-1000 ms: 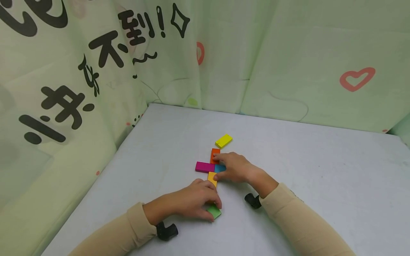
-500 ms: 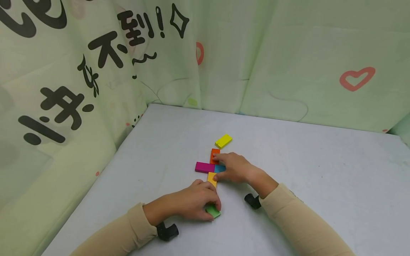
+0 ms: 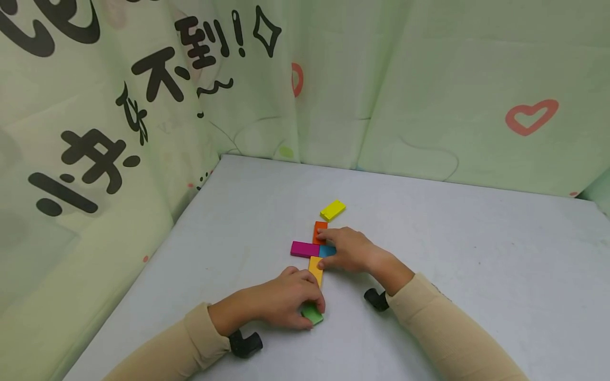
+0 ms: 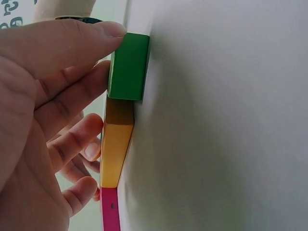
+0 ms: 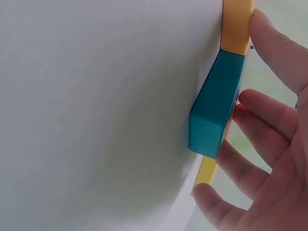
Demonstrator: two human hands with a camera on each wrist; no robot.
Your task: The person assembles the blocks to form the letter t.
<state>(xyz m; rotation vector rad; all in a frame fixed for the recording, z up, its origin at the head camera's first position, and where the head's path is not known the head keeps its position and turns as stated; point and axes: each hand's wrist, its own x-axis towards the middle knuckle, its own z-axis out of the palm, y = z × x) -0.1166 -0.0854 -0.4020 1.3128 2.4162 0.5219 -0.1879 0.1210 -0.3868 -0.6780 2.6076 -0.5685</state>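
My left hand (image 3: 290,299) pinches a green block (image 3: 312,314) between thumb and fingers at the near end of a cross-like row of flat blocks. In the left wrist view the green block (image 4: 129,67) meets the end of an amber block (image 4: 118,144). My right hand (image 3: 355,250) lies over the row, its thumb on the amber block (image 3: 315,267) and a fingertip on the orange block (image 3: 320,231). Under that hand a blue block (image 3: 326,251) is partly hidden; it shows fully as a teal block (image 5: 216,103) in the right wrist view. A magenta block (image 3: 305,249) sticks out leftward.
A yellow block (image 3: 332,210) lies askew beyond the orange one, on the white tabletop (image 3: 452,254). Pale green curtains (image 3: 429,79) with printed characters and hearts hang along the back and left edges. Black wrist-worn devices (image 3: 247,345) sit under the sleeves.
My left hand has shifted slightly to the left together with the green block, and more of the amber block shows. The right hand and the other blocks stay in place.
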